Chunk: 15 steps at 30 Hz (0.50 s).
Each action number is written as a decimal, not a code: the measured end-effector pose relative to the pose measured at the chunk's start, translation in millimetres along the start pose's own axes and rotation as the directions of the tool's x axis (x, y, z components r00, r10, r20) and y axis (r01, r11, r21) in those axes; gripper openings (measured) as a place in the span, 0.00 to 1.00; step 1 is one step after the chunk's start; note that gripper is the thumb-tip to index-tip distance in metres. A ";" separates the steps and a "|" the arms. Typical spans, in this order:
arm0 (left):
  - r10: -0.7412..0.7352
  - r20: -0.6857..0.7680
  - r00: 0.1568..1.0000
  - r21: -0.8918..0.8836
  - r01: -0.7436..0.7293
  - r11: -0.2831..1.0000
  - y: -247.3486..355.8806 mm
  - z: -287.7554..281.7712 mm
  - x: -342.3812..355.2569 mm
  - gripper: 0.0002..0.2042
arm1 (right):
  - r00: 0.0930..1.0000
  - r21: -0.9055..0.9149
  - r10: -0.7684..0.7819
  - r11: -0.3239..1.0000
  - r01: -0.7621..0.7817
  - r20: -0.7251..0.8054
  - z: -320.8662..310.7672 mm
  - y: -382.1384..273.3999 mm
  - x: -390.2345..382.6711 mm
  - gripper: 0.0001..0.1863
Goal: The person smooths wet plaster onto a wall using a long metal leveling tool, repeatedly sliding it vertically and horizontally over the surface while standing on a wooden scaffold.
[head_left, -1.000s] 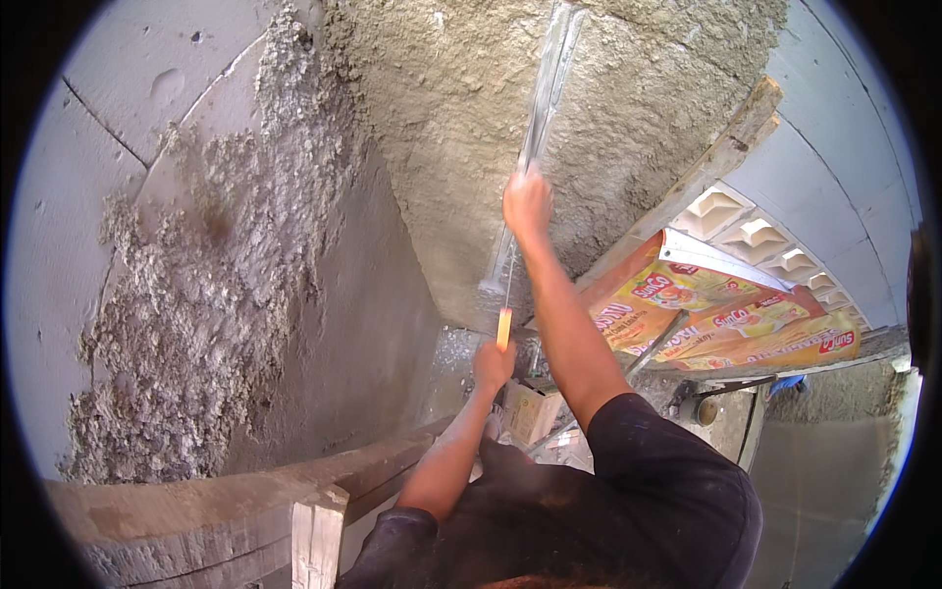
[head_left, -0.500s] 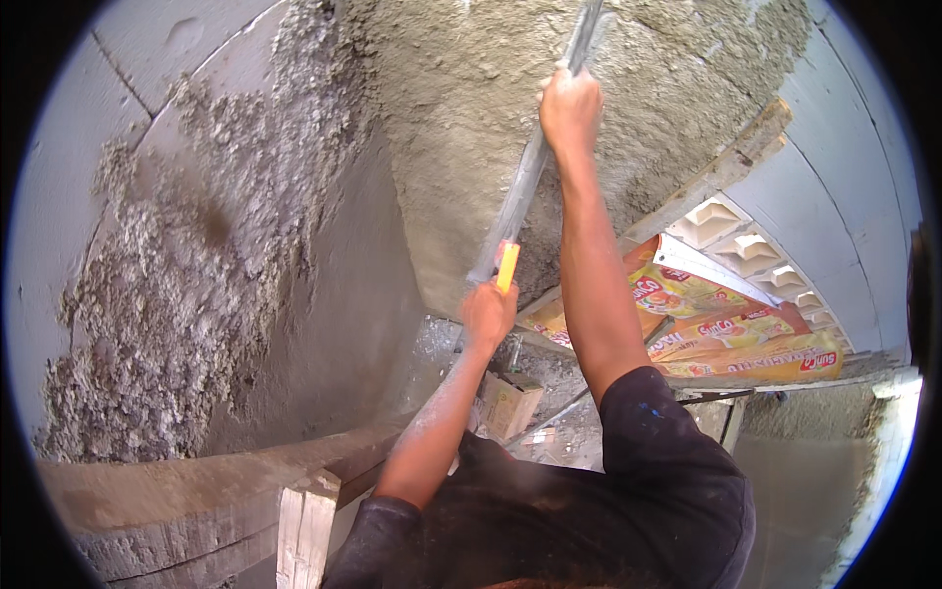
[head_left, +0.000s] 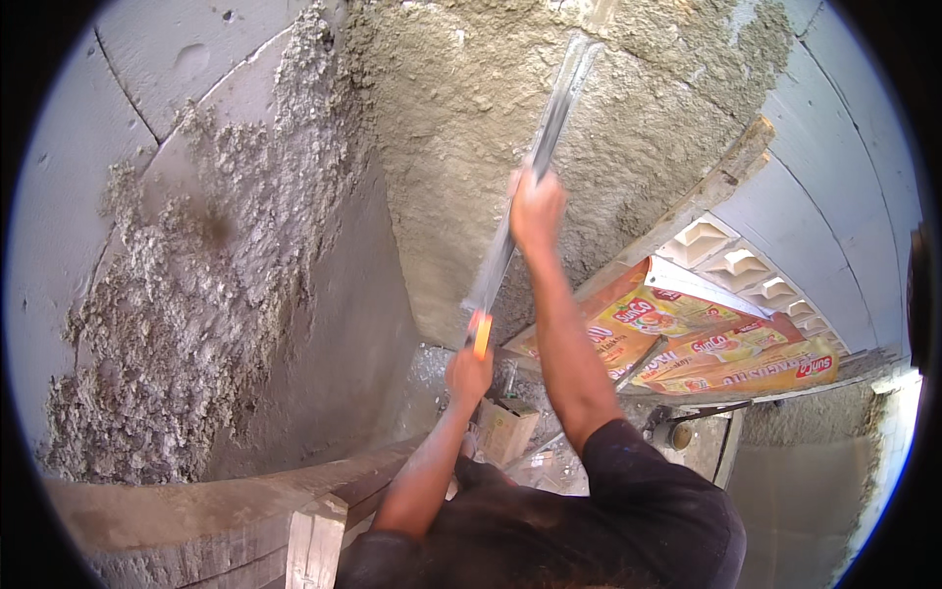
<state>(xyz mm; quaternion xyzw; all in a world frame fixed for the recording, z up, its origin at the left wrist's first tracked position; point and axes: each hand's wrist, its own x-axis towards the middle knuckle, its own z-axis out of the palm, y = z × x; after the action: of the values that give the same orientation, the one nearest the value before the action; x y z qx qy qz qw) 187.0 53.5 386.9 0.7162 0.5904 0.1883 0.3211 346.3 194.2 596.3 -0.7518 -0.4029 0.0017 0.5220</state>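
Note:
Both my hands grip a long grey metal straightedge (head_left: 558,116) that slants across the wall of rough wet plaster (head_left: 442,128). My right hand (head_left: 538,209) is closed around its middle, slightly blurred. Lower down, my left hand (head_left: 468,375) is closed at its near end, just below a yellow and orange piece (head_left: 481,335). Whether that piece belongs to the straightedge I cannot tell. The bar's far end lies against or close to the plaster, near the top of the view.
To the left, a grey block wall (head_left: 74,226) carries lumpy mortar (head_left: 186,324) beside a smoothed strip (head_left: 343,304). A wooden batten (head_left: 721,172) edges the plaster at right, above printed orange sheeting (head_left: 677,334). Planks (head_left: 216,501) cross lower left; a cardboard box (head_left: 508,432) lies below.
Both hands and the straightedge have moved down and a little left, toward me. Its far end now shows below the top of the view. My grip stays closed.

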 end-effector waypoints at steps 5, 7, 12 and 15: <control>0.133 -0.080 0.988 -0.171 -0.145 0.975 85.2 -58.7 49.9 0.16 | 0.966 -0.002 -0.168 0.985 0.170 -0.195 -29.5 -53.9 92.8 0.18; 0.105 0.073 0.992 -0.151 -0.093 0.984 59.9 -43.1 43.1 0.16 | 0.986 -0.118 -0.068 0.992 0.050 -0.155 -8.9 -25.9 73.1 0.18; -0.125 0.232 0.965 -0.026 0.134 0.991 -11.4 26.1 -10.1 0.19 | 0.986 -0.291 0.165 0.944 -0.153 0.015 25.9 51.1 -12.0 0.16; -0.144 0.355 0.924 -0.048 0.172 0.984 -23.6 43.7 -28.6 0.21 | 0.987 -0.350 0.147 0.930 -0.113 0.071 17.8 58.9 -16.2 0.15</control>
<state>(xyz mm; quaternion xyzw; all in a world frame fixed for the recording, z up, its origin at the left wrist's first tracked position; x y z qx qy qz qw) 191.7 17.7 342.4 0.6752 0.5718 0.0545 0.4627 363.4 190.6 535.2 -0.8557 -0.3709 0.0018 0.3609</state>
